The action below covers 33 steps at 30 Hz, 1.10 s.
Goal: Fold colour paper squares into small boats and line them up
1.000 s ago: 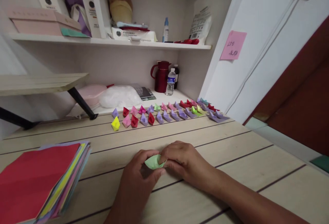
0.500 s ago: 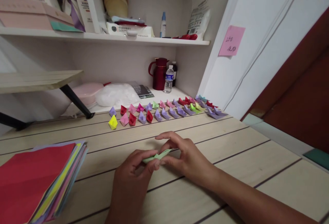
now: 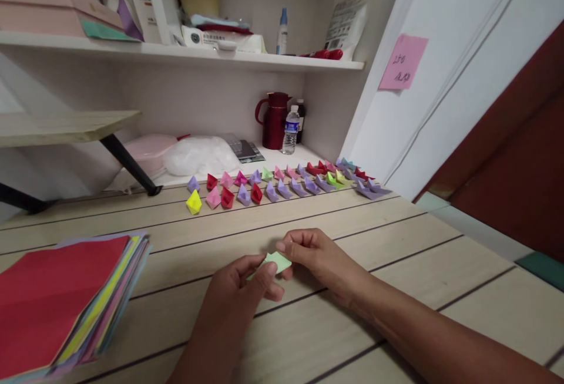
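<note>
A small piece of folded light green paper [image 3: 279, 262] is held between my two hands, above the wooden table. My left hand [image 3: 242, 287] grips its left side, thumb on top and fingers beneath. On its right side, my right hand [image 3: 311, 255] pinches the edge between thumb and bent fingers. Beyond the hands stand rows of small folded paper boats, among them a yellow one [image 3: 194, 202], a red one [image 3: 227, 198] and a purple one [image 3: 244, 195]. The fingertips under the green paper are partly hidden.
To the left lies a stack of coloured paper [image 3: 66, 296], red on top. A small raised wooden stand [image 3: 70, 127] with black legs is behind it. A red jug [image 3: 274, 121] and a water bottle [image 3: 290, 130] stand at the back, below a white shelf [image 3: 264, 60].
The green paper has turned from edge-on to show its flat face. My right hand's raised fingers have curled in and now pinch the paper's edge. The view has tilted slightly down.
</note>
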Each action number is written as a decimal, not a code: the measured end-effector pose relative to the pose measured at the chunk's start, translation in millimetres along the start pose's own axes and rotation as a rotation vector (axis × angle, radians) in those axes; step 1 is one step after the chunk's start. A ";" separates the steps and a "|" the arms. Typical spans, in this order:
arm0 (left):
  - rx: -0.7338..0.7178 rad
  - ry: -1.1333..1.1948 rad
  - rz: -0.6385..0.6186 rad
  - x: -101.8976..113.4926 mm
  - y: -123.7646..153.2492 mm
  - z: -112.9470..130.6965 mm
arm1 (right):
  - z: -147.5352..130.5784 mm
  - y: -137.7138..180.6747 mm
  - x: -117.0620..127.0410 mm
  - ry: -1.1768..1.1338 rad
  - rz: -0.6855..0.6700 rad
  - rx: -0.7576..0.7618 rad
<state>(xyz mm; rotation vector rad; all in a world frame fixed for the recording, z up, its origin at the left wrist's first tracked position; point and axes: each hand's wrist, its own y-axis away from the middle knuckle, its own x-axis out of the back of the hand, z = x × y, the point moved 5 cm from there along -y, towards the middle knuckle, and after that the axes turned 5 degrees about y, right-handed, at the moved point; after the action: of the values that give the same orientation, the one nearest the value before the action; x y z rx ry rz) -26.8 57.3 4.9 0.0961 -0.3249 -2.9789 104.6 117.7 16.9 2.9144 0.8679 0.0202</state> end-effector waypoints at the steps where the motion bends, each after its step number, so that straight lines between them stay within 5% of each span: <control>1: 0.024 -0.041 -0.012 1.1 0.3 0.8 | -0.9 0.4 0.0 0.013 -0.004 -0.001; 12: 0.007 0.097 -0.228 1.8 -1.5 1.2 | -6.6 -0.9 4.9 0.196 -0.023 0.143; 22: -0.023 0.076 -0.027 11.2 -6.8 -10.3 | -8.3 3.9 -0.8 -0.025 -0.026 0.171; 28: -0.091 0.330 0.126 14.8 -8.4 -8.0 | -3.6 2.9 -7.9 -0.247 -0.099 0.163; 33: -0.023 0.651 -0.064 3.7 2.8 1.0 | -10.0 7.2 -4.4 -0.247 -0.136 0.205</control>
<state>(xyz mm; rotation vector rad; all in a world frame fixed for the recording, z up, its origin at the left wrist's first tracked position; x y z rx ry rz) -30.2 54.3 6.3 1.0518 -0.2020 -2.8006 104.3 110.2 27.6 2.9428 1.0773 -0.4551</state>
